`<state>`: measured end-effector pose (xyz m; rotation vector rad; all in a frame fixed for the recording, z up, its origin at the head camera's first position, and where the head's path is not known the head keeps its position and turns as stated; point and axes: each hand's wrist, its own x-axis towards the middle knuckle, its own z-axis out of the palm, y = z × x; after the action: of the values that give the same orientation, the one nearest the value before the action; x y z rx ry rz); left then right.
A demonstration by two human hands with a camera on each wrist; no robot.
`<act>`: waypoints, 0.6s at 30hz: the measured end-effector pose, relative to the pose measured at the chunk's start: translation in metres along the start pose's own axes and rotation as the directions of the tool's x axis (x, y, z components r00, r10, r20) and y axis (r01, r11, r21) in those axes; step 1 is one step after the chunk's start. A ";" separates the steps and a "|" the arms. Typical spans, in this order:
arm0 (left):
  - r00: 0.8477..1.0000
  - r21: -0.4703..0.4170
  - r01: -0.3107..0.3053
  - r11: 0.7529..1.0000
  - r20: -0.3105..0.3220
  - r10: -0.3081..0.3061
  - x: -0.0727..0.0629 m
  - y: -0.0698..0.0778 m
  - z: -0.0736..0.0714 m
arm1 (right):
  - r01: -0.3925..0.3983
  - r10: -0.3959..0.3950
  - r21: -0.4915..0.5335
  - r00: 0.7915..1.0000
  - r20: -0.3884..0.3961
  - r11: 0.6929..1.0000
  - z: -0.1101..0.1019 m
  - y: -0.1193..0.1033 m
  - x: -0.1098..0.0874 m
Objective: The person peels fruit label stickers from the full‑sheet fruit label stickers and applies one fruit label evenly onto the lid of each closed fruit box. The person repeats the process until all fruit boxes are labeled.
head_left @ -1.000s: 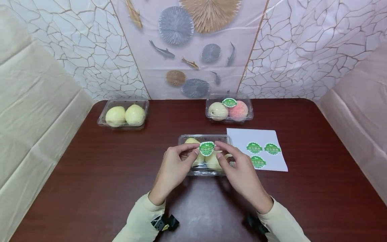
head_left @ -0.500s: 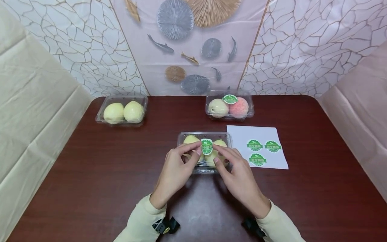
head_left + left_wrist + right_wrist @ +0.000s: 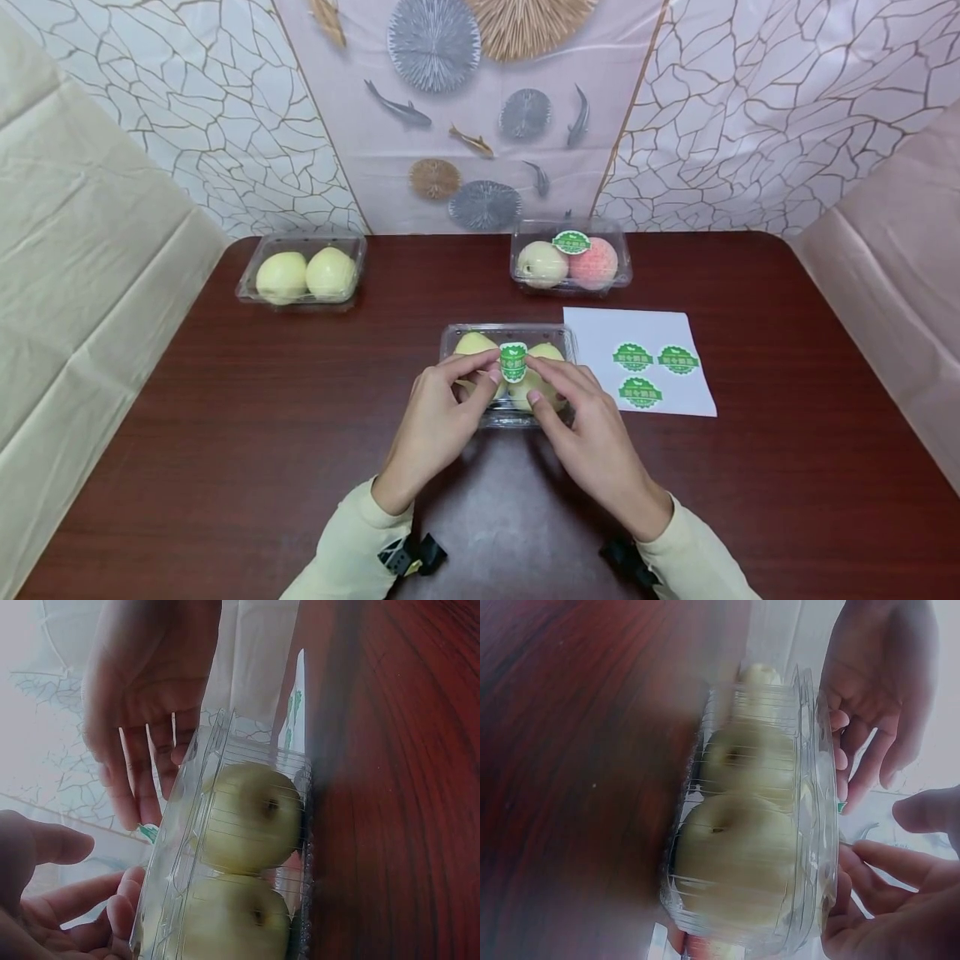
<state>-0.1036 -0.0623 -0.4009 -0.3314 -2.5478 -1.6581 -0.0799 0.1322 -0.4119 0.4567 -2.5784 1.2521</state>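
Note:
A clear plastic fruit box (image 3: pixel 517 421) holding several pale yellow-green fruits (image 3: pixel 476 343) sits mid-table. Over its lid lies a green-and-white sticker (image 3: pixel 513 362), its sides partly covered by fingertips. My left hand (image 3: pixel 435 417) touches the sticker's left side with its index finger. From the other side, my right hand (image 3: pixel 596 429) presses its index finger on the sticker. In the left wrist view the right hand (image 3: pixel 150 697) has long, nearly straight fingers at the lid, and the left thumb (image 3: pixel 64 844) stands off the index finger. The right thumb (image 3: pixel 926 810) is likewise apart.
White paper (image 3: pixel 592 333) with three green stickers (image 3: pixel 640 392) lies right of the box. A second box (image 3: pixel 352 300) with two pale fruits stands back left. Back right, another box (image 3: pixel 622 271) bears a sticker above a pale fruit and a pink fruit (image 3: pixel 595 264).
The sticker between my hands shows narrower, as my index fingers have moved in over its sides. The right thumb has drawn slightly down from it. The head view has tilted slightly downward.

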 end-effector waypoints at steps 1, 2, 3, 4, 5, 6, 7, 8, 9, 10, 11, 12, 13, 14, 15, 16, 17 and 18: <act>1.000 0.002 0.001 1.000 -0.001 -0.001 0.000 0.000 0.000 | 0.003 -0.003 -0.003 1.000 0.001 1.000 0.000 0.000 0.000; 1.000 0.004 0.001 1.000 -0.001 -0.001 0.000 0.000 0.000 | 0.006 -0.006 -0.005 1.000 0.002 1.000 0.000 0.000 0.000; 1.000 0.006 0.000 1.000 -0.002 0.000 0.000 0.000 0.000 | 0.010 -0.010 -0.007 1.000 0.003 1.000 0.000 0.000 0.000; 1.000 0.008 0.000 1.000 -0.002 0.000 0.000 0.001 -0.001 | 0.013 -0.013 -0.008 1.000 0.004 1.000 0.000 0.000 0.000; 1.000 0.010 0.001 1.000 -0.002 -0.001 0.000 0.001 0.000 | 0.015 -0.015 -0.010 1.000 0.005 1.000 0.000 0.000 0.000; 1.000 0.010 0.002 1.000 -0.001 -0.002 0.000 0.001 0.000 | 0.017 -0.017 -0.011 1.000 0.006 1.000 0.000 0.000 0.000; 1.000 0.011 0.003 1.000 0.000 -0.003 0.000 0.001 0.000 | 0.017 -0.017 -0.011 1.000 0.007 1.000 -0.001 -0.001 0.000; 1.000 0.012 0.005 1.000 0.002 -0.005 0.000 0.001 -0.001 | 0.017 -0.017 -0.011 1.000 0.008 1.000 -0.001 0.000 0.000; 1.000 0.016 0.006 1.000 0.003 -0.007 0.001 0.001 0.000 | 0.015 -0.015 -0.012 1.000 0.011 1.000 -0.001 0.000 0.000; 1.000 0.018 0.006 1.000 0.004 -0.006 0.001 0.001 0.000 | 0.013 -0.013 -0.013 1.000 0.014 1.000 -0.001 0.000 0.000; 1.000 0.021 0.006 1.000 0.006 -0.007 0.001 0.001 0.000 | 0.011 -0.010 -0.016 1.000 0.017 1.000 -0.001 0.000 0.000; 1.000 0.023 0.006 1.000 0.007 -0.007 0.000 0.001 0.000 | 0.010 -0.009 -0.018 1.000 0.020 1.000 0.000 0.001 0.000; 1.000 0.028 0.007 1.000 0.008 -0.007 0.000 0.001 0.000 | 0.008 -0.008 -0.021 1.000 0.023 1.000 0.000 0.001 0.001; 1.000 0.033 0.007 0.999 0.009 -0.007 0.000 0.001 0.000 | 0.008 -0.007 -0.023 1.000 0.027 1.000 0.000 0.002 0.001; 1.000 0.038 0.008 0.999 0.009 -0.009 0.000 0.000 0.000 | 0.007 -0.006 -0.025 1.000 0.030 1.000 0.001 0.002 0.001; 1.000 0.042 0.007 0.999 0.008 -0.008 0.000 0.000 0.000 | 0.008 -0.007 -0.027 0.999 0.032 1.000 0.001 0.003 0.001; 1.000 0.047 0.008 0.999 0.007 -0.009 0.000 0.000 0.000 | 0.008 -0.007 -0.028 0.999 0.033 1.000 0.001 0.003 0.001; 1.000 0.049 0.007 0.999 0.006 -0.007 0.000 0.000 0.000 | 0.007 -0.006 -0.028 0.999 0.035 1.000 0.001 0.003 0.001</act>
<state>-0.1038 -0.0625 -0.4012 -0.3246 -2.5921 -1.5958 -0.0824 0.1328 -0.4147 0.4845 -2.6177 1.2148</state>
